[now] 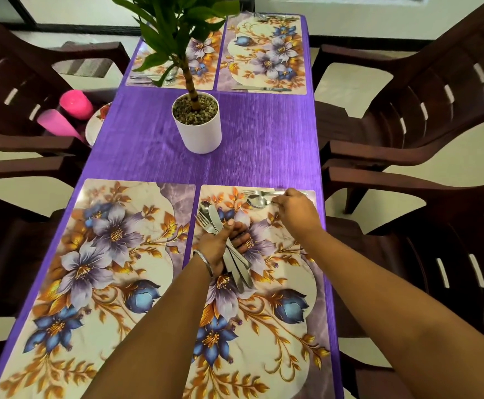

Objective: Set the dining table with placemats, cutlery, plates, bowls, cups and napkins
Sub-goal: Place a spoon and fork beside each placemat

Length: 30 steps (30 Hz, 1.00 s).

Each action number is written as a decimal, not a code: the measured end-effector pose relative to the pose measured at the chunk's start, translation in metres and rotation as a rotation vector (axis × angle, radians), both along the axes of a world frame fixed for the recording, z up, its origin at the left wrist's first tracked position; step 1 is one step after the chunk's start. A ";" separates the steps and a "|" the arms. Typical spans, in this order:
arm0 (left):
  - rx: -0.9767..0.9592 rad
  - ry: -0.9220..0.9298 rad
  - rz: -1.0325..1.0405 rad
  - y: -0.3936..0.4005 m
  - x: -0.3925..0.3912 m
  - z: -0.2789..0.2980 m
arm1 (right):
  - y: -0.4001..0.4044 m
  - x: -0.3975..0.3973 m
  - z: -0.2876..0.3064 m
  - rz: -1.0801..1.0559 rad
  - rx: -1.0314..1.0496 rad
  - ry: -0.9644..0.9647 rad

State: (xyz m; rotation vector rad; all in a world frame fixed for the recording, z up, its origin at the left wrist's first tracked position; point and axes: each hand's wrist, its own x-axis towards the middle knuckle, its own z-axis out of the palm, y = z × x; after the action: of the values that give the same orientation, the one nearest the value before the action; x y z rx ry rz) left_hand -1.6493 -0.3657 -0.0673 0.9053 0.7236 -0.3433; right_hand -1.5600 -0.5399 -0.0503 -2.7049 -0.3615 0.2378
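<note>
My left hand point(220, 243) grips a bundle of cutlery point(213, 218), a spoon, fork and knife, over the near right floral placemat point(281, 326). At that mat's far edge my right hand point(295, 210) pinches the handle of a spoon point(256, 201), which lies beside a fork point(259, 192). The near left placemat point(96, 269) is bare. Two far placemats point(266, 53) carry cutlery: a knife point(261, 88) on the right one, several pieces point(151, 77) on the left one.
A white pot with a green plant point(197, 125) stands mid-table on the purple cloth point(264, 139). Brown plastic chairs point(425, 116) surround the table. On the left chair are pink cups point(75, 105) and a floral plate point(96, 122).
</note>
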 end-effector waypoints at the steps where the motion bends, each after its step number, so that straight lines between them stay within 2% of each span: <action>1: 0.003 -0.001 0.001 0.000 0.000 0.000 | 0.000 0.000 0.000 0.002 0.000 0.000; 6: 0.001 -0.001 0.004 0.000 0.000 -0.002 | 0.001 -0.004 0.001 -0.002 0.064 -0.020; 12: -0.021 0.008 0.024 0.000 -0.001 0.002 | 0.011 -0.031 0.011 0.026 0.307 -0.081; 14: -0.054 0.002 0.032 -0.002 -0.007 0.006 | 0.016 -0.049 0.019 0.075 0.399 0.001; 18: -0.048 -0.053 0.030 -0.015 -0.033 0.015 | 0.025 -0.091 0.027 0.146 0.507 0.296; 21: -0.041 -0.090 0.084 -0.030 -0.060 0.029 | 0.025 -0.116 0.033 0.068 0.591 0.379; 24: -0.084 -0.099 0.117 -0.040 -0.090 0.044 | 0.023 -0.139 0.045 0.090 0.611 0.443; 28: -0.165 -0.126 0.110 -0.037 -0.129 0.061 | 0.019 -0.169 0.059 0.045 0.691 0.666; 30: -0.182 -0.151 0.129 -0.037 -0.148 0.069 | 0.020 -0.181 0.063 0.095 0.673 0.709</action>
State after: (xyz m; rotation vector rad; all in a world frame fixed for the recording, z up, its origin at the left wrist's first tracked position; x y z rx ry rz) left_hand -1.7974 -0.4023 0.0018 0.7005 0.5979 -0.2204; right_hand -1.7414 -0.5200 0.0127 -1.8002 -0.2811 0.8878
